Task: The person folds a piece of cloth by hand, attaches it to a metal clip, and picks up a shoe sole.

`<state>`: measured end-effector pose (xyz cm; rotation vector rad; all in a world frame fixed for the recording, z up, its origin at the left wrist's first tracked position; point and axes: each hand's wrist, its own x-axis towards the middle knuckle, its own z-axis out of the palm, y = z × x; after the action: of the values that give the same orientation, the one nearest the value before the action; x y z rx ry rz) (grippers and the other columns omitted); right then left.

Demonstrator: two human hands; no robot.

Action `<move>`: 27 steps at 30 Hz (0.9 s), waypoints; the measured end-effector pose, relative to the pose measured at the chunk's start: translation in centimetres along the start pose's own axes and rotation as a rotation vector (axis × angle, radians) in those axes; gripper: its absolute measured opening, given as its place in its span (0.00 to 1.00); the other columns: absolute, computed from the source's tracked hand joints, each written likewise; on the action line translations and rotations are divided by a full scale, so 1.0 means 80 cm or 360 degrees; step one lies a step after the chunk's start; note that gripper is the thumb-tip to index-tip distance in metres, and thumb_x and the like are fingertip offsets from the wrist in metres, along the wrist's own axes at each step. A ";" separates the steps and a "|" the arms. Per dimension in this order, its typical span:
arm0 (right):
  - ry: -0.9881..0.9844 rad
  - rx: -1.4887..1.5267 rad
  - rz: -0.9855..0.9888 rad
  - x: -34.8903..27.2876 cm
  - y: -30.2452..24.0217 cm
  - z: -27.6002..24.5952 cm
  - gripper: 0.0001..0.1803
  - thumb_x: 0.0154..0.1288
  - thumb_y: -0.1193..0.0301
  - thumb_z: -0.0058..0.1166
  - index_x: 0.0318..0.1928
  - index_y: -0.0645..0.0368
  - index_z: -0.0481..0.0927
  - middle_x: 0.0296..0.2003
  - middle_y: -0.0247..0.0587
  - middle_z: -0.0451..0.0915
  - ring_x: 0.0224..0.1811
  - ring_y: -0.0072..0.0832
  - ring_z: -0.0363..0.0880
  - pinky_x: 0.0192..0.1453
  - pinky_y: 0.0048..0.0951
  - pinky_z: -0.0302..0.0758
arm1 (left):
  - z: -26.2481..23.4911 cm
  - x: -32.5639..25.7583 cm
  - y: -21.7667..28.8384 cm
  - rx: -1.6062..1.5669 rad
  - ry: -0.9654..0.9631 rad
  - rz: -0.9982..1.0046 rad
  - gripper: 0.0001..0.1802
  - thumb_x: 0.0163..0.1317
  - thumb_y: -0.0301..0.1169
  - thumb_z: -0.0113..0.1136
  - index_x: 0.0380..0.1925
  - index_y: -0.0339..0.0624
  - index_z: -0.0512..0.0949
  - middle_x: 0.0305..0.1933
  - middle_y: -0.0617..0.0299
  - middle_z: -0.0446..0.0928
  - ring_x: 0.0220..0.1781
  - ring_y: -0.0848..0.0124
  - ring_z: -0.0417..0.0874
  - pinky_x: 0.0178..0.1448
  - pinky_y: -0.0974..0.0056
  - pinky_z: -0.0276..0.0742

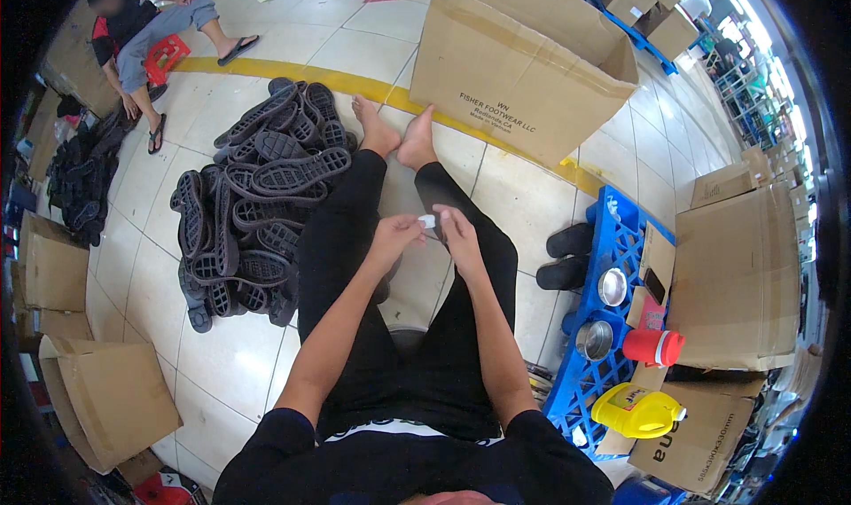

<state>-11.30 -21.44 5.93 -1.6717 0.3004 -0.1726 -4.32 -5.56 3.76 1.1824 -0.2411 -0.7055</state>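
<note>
Between my knees, above the floor, my left hand (399,237) pinches a small white piece (427,221) between thumb and fingertips. It is too small for me to tell its kind. My right hand (458,239) meets it from the other side, its fingers curled in close, with the fingertips at the edge of the piece. Left of my legs lies a heap of dark grey shoe soles (292,175), their gridded undersides partly showing. Neither hand touches the soles.
A large cardboard box (514,79) stands beyond my feet. To the right, a blue plastic pallet (567,363) carries metal bowls (594,339), a red jug (653,347) and a yellow jug (636,410). Dark slippers (564,273) lie beside it. Another person (146,35) sits at the far left.
</note>
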 end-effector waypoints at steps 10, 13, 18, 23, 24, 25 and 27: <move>-0.0020 0.1092 0.0087 0.000 0.007 -0.003 0.15 0.70 0.75 0.46 0.55 0.66 0.72 0.46 0.37 0.75 0.48 0.24 0.74 0.57 0.26 0.71 | -0.007 0.005 0.005 -0.0335 0.0426 0.0021 0.08 0.62 0.30 0.61 0.36 0.35 0.80 0.32 0.62 0.80 0.31 0.76 0.80 0.36 0.72 0.78; -0.0109 0.1123 0.0237 -0.004 0.001 0.002 0.16 0.70 0.75 0.49 0.55 0.68 0.72 0.49 0.40 0.75 0.55 0.29 0.74 0.65 0.28 0.68 | -0.007 0.005 0.006 -0.0382 0.0446 0.0035 0.07 0.62 0.30 0.61 0.35 0.36 0.80 0.32 0.62 0.80 0.30 0.77 0.80 0.35 0.73 0.78; -0.0132 0.1052 0.0314 -0.005 0.003 0.004 0.16 0.71 0.74 0.47 0.56 0.70 0.71 0.46 0.45 0.78 0.48 0.31 0.79 0.57 0.29 0.77 | 0.001 0.004 0.012 -0.0420 0.0471 0.0032 0.07 0.62 0.29 0.61 0.35 0.36 0.80 0.31 0.62 0.81 0.29 0.77 0.80 0.35 0.73 0.78; -0.0232 0.0856 0.0467 -0.013 -0.005 0.013 0.14 0.72 0.75 0.43 0.54 0.71 0.72 0.43 0.46 0.78 0.44 0.31 0.80 0.54 0.31 0.79 | -0.001 0.000 0.012 -0.0428 0.0466 0.0093 0.08 0.62 0.29 0.60 0.37 0.35 0.80 0.33 0.61 0.81 0.30 0.77 0.79 0.35 0.73 0.77; -0.0242 0.0799 0.0476 -0.013 -0.005 0.016 0.14 0.73 0.75 0.42 0.52 0.71 0.72 0.42 0.46 0.79 0.42 0.31 0.81 0.53 0.31 0.79 | -0.001 0.000 0.012 -0.0426 0.0458 0.0097 0.08 0.62 0.29 0.60 0.37 0.35 0.80 0.33 0.61 0.81 0.30 0.77 0.79 0.35 0.73 0.77; -0.0239 0.0800 0.0468 -0.013 -0.006 0.017 0.14 0.73 0.75 0.42 0.52 0.71 0.72 0.42 0.46 0.79 0.42 0.31 0.81 0.53 0.31 0.79 | -0.001 -0.001 0.011 -0.0421 0.0454 0.0105 0.08 0.62 0.29 0.60 0.38 0.35 0.80 0.33 0.62 0.81 0.30 0.77 0.79 0.35 0.73 0.77; -0.0274 0.0654 0.0403 -0.013 -0.008 0.019 0.13 0.73 0.75 0.43 0.51 0.72 0.73 0.40 0.45 0.79 0.39 0.29 0.80 0.48 0.30 0.80 | -0.001 -0.002 0.010 -0.0412 0.0443 0.0117 0.08 0.63 0.29 0.60 0.38 0.35 0.80 0.33 0.62 0.80 0.30 0.78 0.79 0.35 0.73 0.76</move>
<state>-11.83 -19.64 6.41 -1.2203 0.3193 0.0949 -4.13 -5.25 4.49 1.0040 0.0400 -0.4843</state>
